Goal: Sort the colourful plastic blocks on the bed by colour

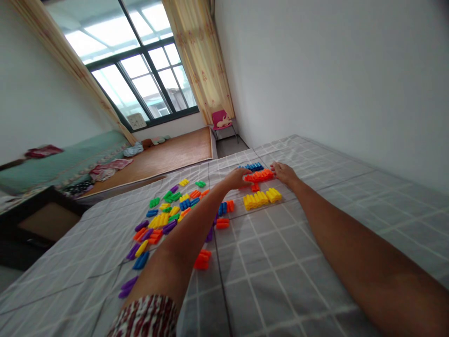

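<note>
A row of orange plastic blocks [258,176] lies between my hands on the grey checked bedsheet. My left hand [237,179] has its thumb and fingers around the row's left end, partly hiding it. At the other end, my right hand [285,172] has its fingers stretched out and apart, touching or very near the last block. Behind lies a row of blue blocks [255,166], partly covered by my left hand. Nearer me are a small orange piece [255,187] and a row of yellow blocks [259,199].
Mixed blocks [159,220] in several colours lie scattered left of and beneath my left forearm. More orange blocks [202,259] sit beside that forearm. A white wall [333,79] rises on the right. A dark cabinet [45,224] stands left; a pink chair [219,117] is far off.
</note>
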`<action>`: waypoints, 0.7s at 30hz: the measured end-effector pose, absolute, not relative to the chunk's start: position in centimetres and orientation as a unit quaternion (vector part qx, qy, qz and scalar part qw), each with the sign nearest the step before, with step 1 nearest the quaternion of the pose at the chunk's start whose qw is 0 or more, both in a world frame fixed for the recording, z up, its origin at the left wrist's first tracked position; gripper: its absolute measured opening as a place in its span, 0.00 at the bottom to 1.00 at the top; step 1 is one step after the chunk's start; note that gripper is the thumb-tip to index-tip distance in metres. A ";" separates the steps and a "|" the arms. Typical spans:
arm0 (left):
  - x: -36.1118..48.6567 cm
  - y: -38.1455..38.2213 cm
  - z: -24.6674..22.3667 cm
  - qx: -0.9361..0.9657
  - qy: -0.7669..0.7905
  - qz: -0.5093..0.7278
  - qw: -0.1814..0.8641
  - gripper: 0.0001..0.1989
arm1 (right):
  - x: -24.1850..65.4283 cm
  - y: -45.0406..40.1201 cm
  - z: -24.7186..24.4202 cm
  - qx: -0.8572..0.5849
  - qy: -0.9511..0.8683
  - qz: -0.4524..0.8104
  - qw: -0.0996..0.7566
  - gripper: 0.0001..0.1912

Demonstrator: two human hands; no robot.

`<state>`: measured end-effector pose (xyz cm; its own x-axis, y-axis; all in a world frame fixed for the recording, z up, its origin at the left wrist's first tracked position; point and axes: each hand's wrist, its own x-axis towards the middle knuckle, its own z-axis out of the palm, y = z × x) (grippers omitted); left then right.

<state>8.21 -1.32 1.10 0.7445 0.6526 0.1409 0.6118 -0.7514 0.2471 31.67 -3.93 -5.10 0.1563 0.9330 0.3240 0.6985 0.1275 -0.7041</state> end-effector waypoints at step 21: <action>-3.0 -5.2 6.6 0.889 0.414 0.194 0.034 0.16 | 30.3 -6.0 -2.4 -0.653 -0.599 -0.040 0.462 0.21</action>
<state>-3.02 -5.22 6.65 0.5826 0.7489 0.3159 0.7225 -0.6552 0.2208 30.27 -5.97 -2.38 0.2792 0.7449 0.6060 0.8192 0.1444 -0.5550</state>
